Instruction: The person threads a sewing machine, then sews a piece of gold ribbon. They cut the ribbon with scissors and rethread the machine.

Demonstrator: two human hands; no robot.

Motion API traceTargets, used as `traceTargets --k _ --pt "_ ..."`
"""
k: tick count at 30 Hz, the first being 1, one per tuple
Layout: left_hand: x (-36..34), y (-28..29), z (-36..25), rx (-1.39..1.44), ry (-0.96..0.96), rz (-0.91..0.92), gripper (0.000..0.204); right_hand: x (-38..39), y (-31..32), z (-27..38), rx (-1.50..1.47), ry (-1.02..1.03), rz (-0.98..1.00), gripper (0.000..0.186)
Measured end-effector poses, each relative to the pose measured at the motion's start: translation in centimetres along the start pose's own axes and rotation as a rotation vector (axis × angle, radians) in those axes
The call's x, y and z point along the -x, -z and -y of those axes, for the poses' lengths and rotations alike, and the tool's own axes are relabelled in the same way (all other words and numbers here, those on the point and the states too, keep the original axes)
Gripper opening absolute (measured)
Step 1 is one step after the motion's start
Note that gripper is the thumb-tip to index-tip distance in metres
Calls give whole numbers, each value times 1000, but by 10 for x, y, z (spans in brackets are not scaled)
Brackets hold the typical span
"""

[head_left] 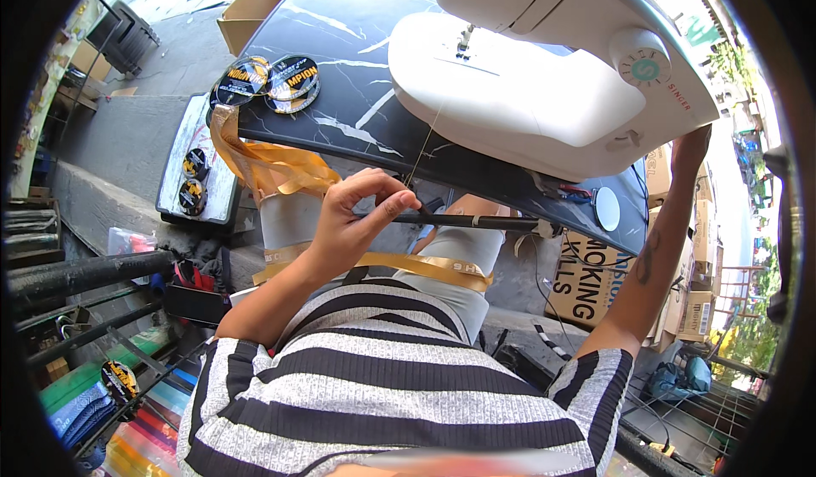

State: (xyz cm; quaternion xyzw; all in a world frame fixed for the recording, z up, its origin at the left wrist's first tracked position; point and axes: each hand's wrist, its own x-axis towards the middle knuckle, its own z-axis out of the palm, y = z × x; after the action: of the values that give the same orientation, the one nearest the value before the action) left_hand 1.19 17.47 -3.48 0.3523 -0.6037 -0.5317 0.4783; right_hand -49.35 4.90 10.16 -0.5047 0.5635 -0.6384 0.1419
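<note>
My left hand is raised over my lap at the near table edge, its thumb and forefinger pinched together. A thin thread runs from the needle area of the white sewing machine down to those fingertips. My right hand reaches up to the right end of the machine, its fingers hidden behind the body. Gold ribbon hangs in loops off the table's left corner, beside my left wrist. Another length of gold ribbon lies across my lap.
Round black-and-yellow badges sit on the dark marbled table; more lie on a white-topped stand. A white round disc and small scissors-like tools rest near the right edge. Cardboard boxes stand right, a metal rack left.
</note>
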Motion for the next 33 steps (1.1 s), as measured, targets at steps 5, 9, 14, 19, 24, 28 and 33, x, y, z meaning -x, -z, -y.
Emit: traceTargets --k 5,9,14,19,24,28,33 --pt "16 1 14 66 76 10 15 -31 34 -28 43 -3 20 48" --pt "25 4 22 60 131 17 16 -49 57 -42 404 148 78 40" --pt "33 7 27 53 168 23 16 -2 11 7 157 53 -60 55" --pt "39 9 37 61 210 20 17 133 -82 87 255 843 -514 25" --pt "49 13 51 57 221 55 14 271 -174 112 523 1027 663 16" --pt "63 18 59 140 250 -29 13 323 -229 97 520 784 1089 43" --pt "76 44 58 68 272 92 15 336 -243 86 391 683 1230 41"
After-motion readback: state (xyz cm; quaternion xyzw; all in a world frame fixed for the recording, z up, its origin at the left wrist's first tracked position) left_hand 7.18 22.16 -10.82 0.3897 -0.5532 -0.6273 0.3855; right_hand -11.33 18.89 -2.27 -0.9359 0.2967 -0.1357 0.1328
